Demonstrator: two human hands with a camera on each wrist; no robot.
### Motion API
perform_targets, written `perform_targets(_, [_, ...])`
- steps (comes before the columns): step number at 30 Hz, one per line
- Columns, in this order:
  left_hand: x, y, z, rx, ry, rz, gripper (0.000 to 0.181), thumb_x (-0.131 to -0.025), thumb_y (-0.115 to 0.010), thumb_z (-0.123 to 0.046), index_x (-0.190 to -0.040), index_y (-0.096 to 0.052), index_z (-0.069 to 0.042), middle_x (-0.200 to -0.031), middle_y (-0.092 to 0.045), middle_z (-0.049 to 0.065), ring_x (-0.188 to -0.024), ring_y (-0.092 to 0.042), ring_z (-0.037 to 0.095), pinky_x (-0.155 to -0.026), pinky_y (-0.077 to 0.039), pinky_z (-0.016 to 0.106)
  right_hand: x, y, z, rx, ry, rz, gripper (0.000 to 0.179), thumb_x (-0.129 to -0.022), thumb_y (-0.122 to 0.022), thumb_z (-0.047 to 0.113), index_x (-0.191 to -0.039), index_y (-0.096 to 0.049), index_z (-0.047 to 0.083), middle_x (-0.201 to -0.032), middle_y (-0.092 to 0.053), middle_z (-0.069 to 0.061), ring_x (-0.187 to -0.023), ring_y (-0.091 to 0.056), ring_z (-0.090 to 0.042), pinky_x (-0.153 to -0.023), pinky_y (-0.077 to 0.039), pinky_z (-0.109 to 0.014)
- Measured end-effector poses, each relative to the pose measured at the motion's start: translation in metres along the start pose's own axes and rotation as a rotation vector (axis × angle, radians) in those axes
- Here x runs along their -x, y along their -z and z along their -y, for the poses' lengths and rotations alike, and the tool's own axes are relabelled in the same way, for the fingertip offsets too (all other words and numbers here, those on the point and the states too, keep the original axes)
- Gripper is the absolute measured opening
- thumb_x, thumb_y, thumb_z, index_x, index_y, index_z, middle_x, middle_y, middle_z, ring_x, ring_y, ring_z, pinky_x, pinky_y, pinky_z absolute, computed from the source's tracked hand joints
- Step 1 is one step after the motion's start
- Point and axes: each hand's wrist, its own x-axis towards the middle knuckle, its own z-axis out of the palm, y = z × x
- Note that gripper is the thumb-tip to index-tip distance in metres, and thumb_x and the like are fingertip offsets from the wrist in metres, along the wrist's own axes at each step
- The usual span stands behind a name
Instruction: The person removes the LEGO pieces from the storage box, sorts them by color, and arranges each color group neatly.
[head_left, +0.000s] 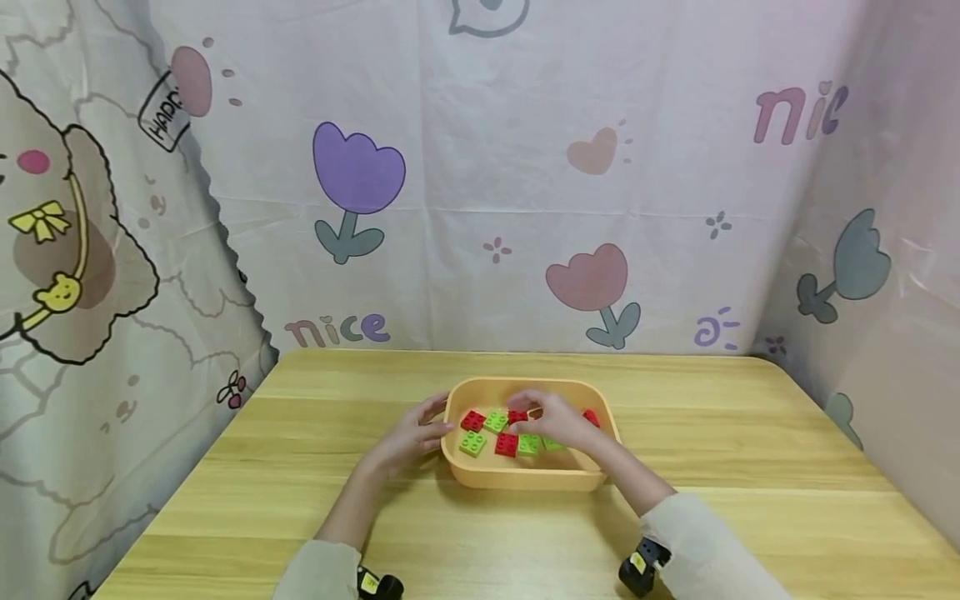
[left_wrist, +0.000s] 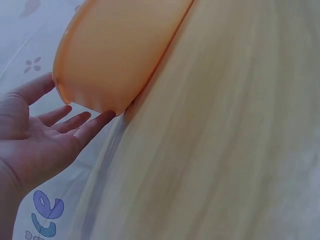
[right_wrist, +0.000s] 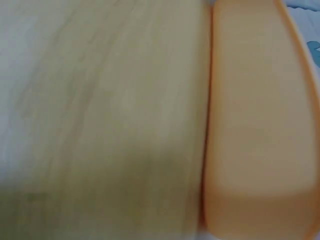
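Note:
My left hand (head_left: 411, 435) is at the left end of a yellow-orange plastic tray (head_left: 517, 479). In the left wrist view its fairly straight fingers touch the tray's end wall (left_wrist: 107, 60), low down, with the thumb up by the rim. The right hand (head_left: 553, 418) reaches into the tray from the right, thumb and fingers on either side of a red toy brick (head_left: 517, 416); I cannot tell whether they pinch it. Around it lie a green brick (head_left: 495, 422), another red one (head_left: 472, 421) and several more. In the right wrist view only the tray's side (right_wrist: 260, 125) shows, not the hand.
The tray stands on a light wooden table (head_left: 315, 467). Near its right end another red piece (head_left: 591, 417) lies inside. Printed cloth (head_left: 480, 208) hangs behind the table and along both sides.

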Motion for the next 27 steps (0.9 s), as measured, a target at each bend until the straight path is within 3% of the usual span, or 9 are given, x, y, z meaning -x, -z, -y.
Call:
perform_targets(5, [-0.002, -0.002, 0.002, 0.036, -0.030, 0.020, 0.061, -0.090, -0.049, 0.004, -0.143, -0.019, 0.004, -0.148, -0.012, 0.024, -0.126, -0.031, 0.041, -0.094, -0.041, 0.041, 0.000, -0.005, -0.006, -0.010, -0.006, 0.010, 0.033, -0.079, -0.071, 0.006, -0.108, -0.060, -0.006, -0.099, -0.063, -0.016, -0.092, -0.058, -0.030, -0.080, -0.050, -0.037])
perform_targets(13, [-0.003, 0.000, 0.008, 0.104, -0.022, -0.029, 0.064, -0.088, -0.053, 0.003, -0.144, -0.021, 0.001, -0.148, -0.014, 0.022, -0.129, -0.027, 0.038, -0.096, -0.039, 0.040, -0.002, -0.013, -0.011, 0.036, -0.021, 0.075, 0.028, -0.078, -0.072, 0.005, -0.102, -0.062, -0.004, -0.094, -0.064, -0.009, -0.088, -0.059, -0.023, -0.078, -0.050, -0.032])
perform_targets(27, [-0.004, 0.003, 0.013, 0.110, -0.035, -0.015, 0.065, -0.089, -0.051, 0.000, -0.145, -0.019, -0.004, -0.148, -0.013, 0.022, -0.130, -0.024, 0.038, -0.098, -0.036, 0.042, -0.001, -0.015, -0.012, 0.146, -0.029, 0.111, 0.025, -0.075, -0.076, 0.010, -0.097, -0.065, 0.004, -0.088, -0.061, 0.003, -0.084, -0.056, -0.015, -0.078, -0.048, -0.029])
